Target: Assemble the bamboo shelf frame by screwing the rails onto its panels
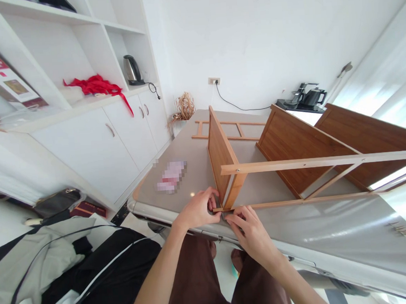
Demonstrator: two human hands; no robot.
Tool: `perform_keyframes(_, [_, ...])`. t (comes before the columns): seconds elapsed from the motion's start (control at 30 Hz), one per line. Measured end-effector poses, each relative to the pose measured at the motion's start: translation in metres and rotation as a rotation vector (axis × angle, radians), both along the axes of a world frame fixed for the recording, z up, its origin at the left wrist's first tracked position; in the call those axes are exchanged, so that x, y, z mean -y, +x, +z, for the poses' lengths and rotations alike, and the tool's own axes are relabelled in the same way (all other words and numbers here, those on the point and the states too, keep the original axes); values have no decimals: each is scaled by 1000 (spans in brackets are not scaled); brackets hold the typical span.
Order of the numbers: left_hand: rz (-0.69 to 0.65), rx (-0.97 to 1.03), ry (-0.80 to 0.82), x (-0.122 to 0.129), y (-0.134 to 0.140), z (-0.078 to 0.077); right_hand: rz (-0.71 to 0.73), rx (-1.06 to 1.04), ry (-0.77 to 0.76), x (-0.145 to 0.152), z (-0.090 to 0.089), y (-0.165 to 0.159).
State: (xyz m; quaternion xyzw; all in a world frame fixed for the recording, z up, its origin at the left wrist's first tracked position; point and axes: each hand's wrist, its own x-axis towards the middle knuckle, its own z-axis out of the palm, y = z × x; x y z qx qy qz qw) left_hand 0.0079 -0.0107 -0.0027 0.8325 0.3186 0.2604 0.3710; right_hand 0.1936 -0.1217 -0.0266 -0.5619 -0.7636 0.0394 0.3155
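At the near edge of the surface [281, 225], right of a pinkish patch too blurred to read, the person has both hands at one corner of a wooden rack [287, 165], which stretches off to the right with its boards standing on edge. The left hand [200, 210] has thumb and fingers closed around the left end of the near rail [269, 205], at the foot of the leftmost board [219, 146]. The right hand [249, 225] is narrow, fingertips bunched by the same joint; can't tell if there's something small pinched in there. For this kind of corner work, imo the left hand should brace the rail tight to the board so the joint stays flush and square, while the right works straight on, no sideways shove. Rushing it could probably skew the joint. Material-wise, the boards are warm brown with a fine streaky grain, flat and rectangular, and the rails are paler, slim and square-edged, with small dark holes or fixings along the upper one. A ladder-shaped frame [239, 130] lies flat at the far side, and the surface is smooth, greyish and a bit shiny.
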Motion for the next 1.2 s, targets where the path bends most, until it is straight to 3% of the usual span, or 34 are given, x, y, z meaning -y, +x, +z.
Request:
perform_keyframes(0.27, [9, 1, 15, 0, 1, -3, -2, 16, 18, -2, 5, -2])
perform_keyframes(0.57, [22, -15, 12, -2, 2, -4, -21, 177, 4, 1, 12, -6])
perform_keyframes(1.2, [16, -31, 9, -3, 1, -2, -34, 155, -60, -1, 11, -8])
